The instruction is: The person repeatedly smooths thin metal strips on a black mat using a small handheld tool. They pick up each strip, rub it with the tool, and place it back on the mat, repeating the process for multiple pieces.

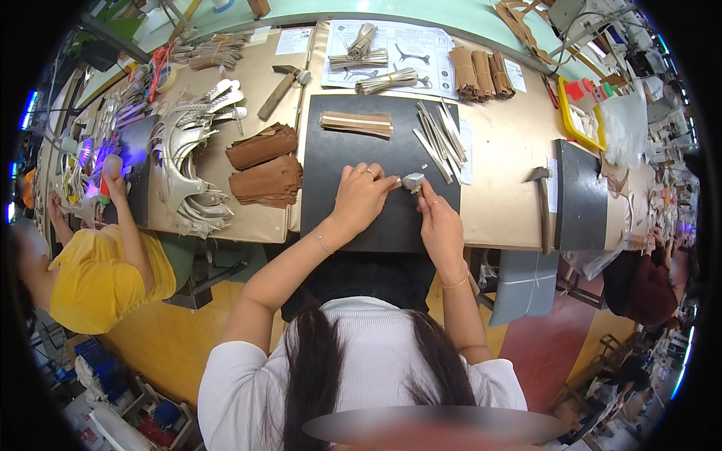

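Observation:
Over the black mat (327, 158), my left hand (361, 199) pinches the end of a small pale strip, mostly hidden by the fingers. My right hand (442, 225) is closed round a hammer, its grey metal head (412, 181) right beside the strip; the handle is hidden under the hand. Whether the head touches the strip I cannot tell. Farther up the mat lies a neat row of brown and cream strips (356, 124). Several loose silvery strips (440, 141) lie at the mat's upper right.
Left of the mat lie brown leather bundles (265, 180), curved silvery pieces (177, 154) and another hammer (277, 96). Tied strip bundles (387, 80) rest on a printed sheet. Rightward are a hammer (543, 199) and a yellow tray (579, 113). A person in yellow (105, 278) works at left.

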`<state>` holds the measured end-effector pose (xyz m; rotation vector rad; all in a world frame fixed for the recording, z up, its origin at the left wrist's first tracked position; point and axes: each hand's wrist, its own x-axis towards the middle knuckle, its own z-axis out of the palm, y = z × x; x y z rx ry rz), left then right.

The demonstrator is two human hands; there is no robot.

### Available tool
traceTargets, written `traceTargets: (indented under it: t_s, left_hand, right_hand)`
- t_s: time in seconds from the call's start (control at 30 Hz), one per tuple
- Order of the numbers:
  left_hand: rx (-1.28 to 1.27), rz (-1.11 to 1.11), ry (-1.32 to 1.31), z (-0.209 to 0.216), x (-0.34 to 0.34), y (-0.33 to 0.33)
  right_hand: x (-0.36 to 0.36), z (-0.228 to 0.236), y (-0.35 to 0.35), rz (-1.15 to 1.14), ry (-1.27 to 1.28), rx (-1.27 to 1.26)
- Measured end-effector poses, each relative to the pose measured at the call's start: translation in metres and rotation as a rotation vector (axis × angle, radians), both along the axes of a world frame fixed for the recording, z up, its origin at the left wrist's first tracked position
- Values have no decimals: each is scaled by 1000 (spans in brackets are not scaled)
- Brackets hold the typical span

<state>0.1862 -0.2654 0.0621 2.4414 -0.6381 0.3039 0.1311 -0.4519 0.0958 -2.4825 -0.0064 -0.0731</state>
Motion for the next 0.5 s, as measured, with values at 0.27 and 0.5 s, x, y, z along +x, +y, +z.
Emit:
traceTargets:
  t_s: [0.27,0.5]
  left_hand:
    - [207,-98,-226,-2,4,4]
    - [230,-138,-268,2,4,6]
  right_hand:
    - [4,5,2,10,-74,-29]
    - [16,10,10,58,-125,-56]
